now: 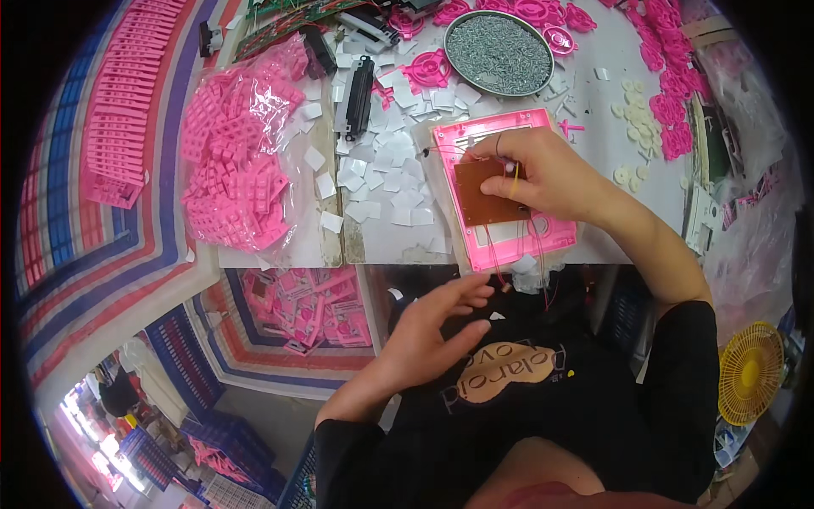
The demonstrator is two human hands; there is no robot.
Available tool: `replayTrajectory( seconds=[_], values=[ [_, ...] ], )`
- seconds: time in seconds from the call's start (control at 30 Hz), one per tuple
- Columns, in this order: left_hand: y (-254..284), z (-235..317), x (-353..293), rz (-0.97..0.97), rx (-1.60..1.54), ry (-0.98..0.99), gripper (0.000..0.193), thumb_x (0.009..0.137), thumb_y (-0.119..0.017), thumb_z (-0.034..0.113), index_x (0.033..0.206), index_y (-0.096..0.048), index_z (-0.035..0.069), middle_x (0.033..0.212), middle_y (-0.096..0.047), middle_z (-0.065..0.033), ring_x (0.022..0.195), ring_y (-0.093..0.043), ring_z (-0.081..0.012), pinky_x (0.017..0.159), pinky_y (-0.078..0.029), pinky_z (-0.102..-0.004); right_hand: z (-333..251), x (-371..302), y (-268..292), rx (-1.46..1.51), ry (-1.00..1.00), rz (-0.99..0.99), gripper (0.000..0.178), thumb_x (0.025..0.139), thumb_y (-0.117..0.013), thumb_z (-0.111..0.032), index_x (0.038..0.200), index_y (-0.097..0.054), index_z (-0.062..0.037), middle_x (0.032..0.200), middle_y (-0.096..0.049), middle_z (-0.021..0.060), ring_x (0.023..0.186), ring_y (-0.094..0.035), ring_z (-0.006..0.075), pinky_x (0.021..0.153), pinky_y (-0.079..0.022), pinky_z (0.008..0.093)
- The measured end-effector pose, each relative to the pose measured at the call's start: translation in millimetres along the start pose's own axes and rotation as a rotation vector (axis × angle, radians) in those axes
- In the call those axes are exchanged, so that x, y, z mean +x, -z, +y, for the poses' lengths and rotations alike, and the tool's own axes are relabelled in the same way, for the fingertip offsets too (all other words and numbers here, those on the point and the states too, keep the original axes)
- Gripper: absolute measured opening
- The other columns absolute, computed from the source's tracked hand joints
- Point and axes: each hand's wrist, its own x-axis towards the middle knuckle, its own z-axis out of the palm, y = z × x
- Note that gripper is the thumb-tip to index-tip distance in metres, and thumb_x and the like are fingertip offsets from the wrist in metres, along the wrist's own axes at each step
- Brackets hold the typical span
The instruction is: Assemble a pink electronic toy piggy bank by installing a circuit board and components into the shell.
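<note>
A pink plastic casing (555, 242) lies at the front edge of the white table, with thin red wires trailing from it over the edge. My right hand (551, 174) is closed over a brown circuit board (479, 204) on that casing, thumb pressed on the board's face. A dark wire and a yellow wire show by its fingers; the hand itself hides part of the board. In front of the table edge, my left hand (432, 331) hangs in the air with fingers apart, holding nothing, just below the casing's near left corner.
White square pads (390, 174) lie scattered left of the casing, near a black part (356, 97). Behind stands a round tray of small screws (500, 55). A clear bag of pink parts (242, 153) sits left; cream discs (636, 119) and pink rings (674, 127) lie right.
</note>
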Motion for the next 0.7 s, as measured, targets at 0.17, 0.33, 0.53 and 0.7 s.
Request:
replayTrajectory(
  seconds=[0.17, 0.33, 0.53, 0.7],
  values=[
    [17, 1, 21, 0.276, 0.607, -0.337, 0.049, 0.082, -0.070, -0.004, 0.130, -0.058, 0.000, 0.118, -0.065, -0.0161, 0.107, -0.065, -0.0263, 0.087, -0.052, -0.0348, -18, 4, -3, -0.335, 0.040, 0.029, 0.039, 0.079, -0.076, -0.013, 0.115, -0.067, -0.0030, 0.104, -0.069, 0.0188, 0.092, -0.069, 0.0328, 0.077, -0.056, 0.0410],
    [15, 6, 62, 0.252, 1.217, -0.550, 0.056, 0.080, -0.077, 0.037, 0.122, -0.063, 0.004, 0.122, -0.061, -0.0071, 0.131, -0.052, -0.0237, 0.113, -0.026, -0.0522, -34, 3, -10, -0.582, 0.109, 0.277, 0.058, 0.072, -0.082, -0.013, 0.125, -0.058, -0.0043, 0.120, -0.059, 0.0182, 0.096, -0.064, 0.0360, 0.082, -0.054, 0.0427],
    [9, 13, 59, 0.245, 1.291, -0.522, 0.064, 0.079, -0.077, 0.044, 0.124, -0.062, 0.002, 0.122, -0.061, -0.0079, 0.132, -0.052, -0.0221, 0.098, -0.036, -0.0436, -16, -32, -11, -0.615, 0.398, 0.449, 0.062, 0.072, -0.080, -0.013, 0.127, -0.057, 0.0017, 0.128, -0.057, 0.0176, 0.118, -0.056, 0.0329, 0.099, -0.047, 0.0429],
    [9, 18, 65, 0.239, 1.309, -0.539, 0.066, 0.078, -0.077, 0.045, 0.125, -0.062, 0.002, 0.119, -0.061, -0.0080, 0.128, -0.055, -0.0214, 0.086, -0.037, -0.0395, -17, -56, -39, -0.774, 0.277, 0.175, 0.052, 0.081, -0.067, -0.018, 0.127, -0.061, 0.0060, 0.137, -0.058, 0.0188, 0.131, -0.050, 0.0319, 0.108, -0.041, 0.0436]
  ],
)
